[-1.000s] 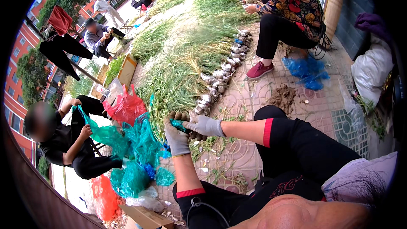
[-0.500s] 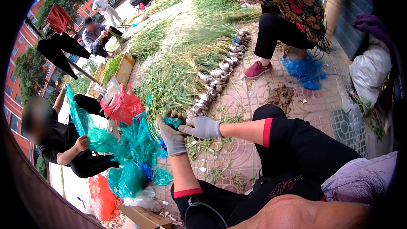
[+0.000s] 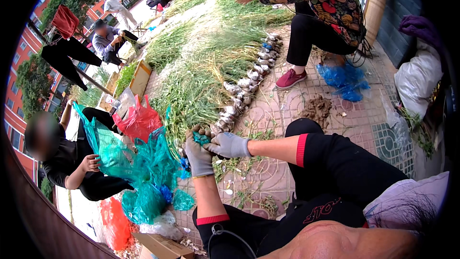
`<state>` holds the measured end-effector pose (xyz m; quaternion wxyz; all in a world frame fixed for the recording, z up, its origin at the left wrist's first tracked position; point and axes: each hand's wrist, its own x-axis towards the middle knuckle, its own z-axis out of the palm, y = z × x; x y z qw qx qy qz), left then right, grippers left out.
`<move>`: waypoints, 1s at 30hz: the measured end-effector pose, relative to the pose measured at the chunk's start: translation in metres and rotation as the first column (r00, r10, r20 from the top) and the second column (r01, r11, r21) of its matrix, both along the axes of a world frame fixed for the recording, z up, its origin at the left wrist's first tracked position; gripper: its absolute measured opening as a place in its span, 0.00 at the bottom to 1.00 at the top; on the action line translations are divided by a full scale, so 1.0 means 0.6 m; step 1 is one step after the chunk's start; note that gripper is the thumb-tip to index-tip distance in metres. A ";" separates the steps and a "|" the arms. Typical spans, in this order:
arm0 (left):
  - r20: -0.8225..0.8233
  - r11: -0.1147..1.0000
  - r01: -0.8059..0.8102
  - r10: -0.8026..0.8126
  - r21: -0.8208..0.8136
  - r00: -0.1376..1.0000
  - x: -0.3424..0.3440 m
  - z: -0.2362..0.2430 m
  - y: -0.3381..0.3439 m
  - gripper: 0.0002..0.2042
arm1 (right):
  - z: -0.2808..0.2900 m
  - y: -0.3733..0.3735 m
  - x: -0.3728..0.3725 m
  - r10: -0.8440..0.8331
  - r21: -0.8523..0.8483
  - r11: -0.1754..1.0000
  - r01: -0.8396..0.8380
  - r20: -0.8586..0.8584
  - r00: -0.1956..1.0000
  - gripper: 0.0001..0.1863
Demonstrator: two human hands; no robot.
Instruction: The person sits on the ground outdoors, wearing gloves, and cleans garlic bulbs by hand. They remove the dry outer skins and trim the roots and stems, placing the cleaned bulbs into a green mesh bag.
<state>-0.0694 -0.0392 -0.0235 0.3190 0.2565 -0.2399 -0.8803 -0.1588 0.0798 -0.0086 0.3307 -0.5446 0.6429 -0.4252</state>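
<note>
My left hand [image 3: 197, 151] and my right hand [image 3: 225, 144], both in grey gloves, meet at the near end of the long row of dirty white bulbs [image 3: 244, 81]. My left hand's fingers curl round a crumpled teal plastic piece [image 3: 201, 138] at the bulbs. My right hand is closed against it from the right, its fingertips partly hidden. Long green stalks [image 3: 187, 100] spread leftward from the row over the paving [image 3: 268, 163]. Loose peelings and leaves lie beneath my hands.
At left a person [image 3: 67, 158] holds teal bags [image 3: 148, 172]; red bags [image 3: 139, 120] lie beside. A person in a floral top [image 3: 330, 5] squats at upper right near a blue bag [image 3: 342, 84]. Others work farther back. A white sack [image 3: 414, 86] and cardboard box [image 3: 165, 244] sit nearby.
My hands shift slightly over the teal plastic. The left person has lifted and spread the teal bag. The person in the floral top has stretched an arm out leftward over the stalks.
</note>
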 end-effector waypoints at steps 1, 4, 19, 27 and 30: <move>0.009 1.000 -0.002 0.002 0.001 1.000 -0.001 -0.002 -0.001 0.18 | -0.001 0.000 0.000 -0.001 0.004 1.000 0.001 -0.005 1.000 0.28; -0.002 1.000 -0.027 0.027 0.001 1.000 -0.004 -0.005 0.002 0.18 | -0.005 0.000 -0.001 -0.007 0.007 1.000 0.008 -0.014 1.000 0.27; 0.023 0.997 -0.024 0.025 -0.070 0.999 -0.008 0.013 0.022 0.13 | -0.013 -0.001 0.002 -0.048 -0.029 0.998 0.047 -0.060 0.997 0.27; 0.028 0.999 -0.016 0.018 -0.051 0.999 0.000 -0.008 0.009 0.13 | 0.004 0.004 0.005 0.000 0.064 0.998 0.007 -0.109 0.994 0.28; 0.055 0.992 -0.117 0.120 -0.048 0.991 -0.007 0.021 0.037 0.16 | 0.004 0.004 0.002 -0.010 0.039 0.999 0.012 -0.055 0.998 0.28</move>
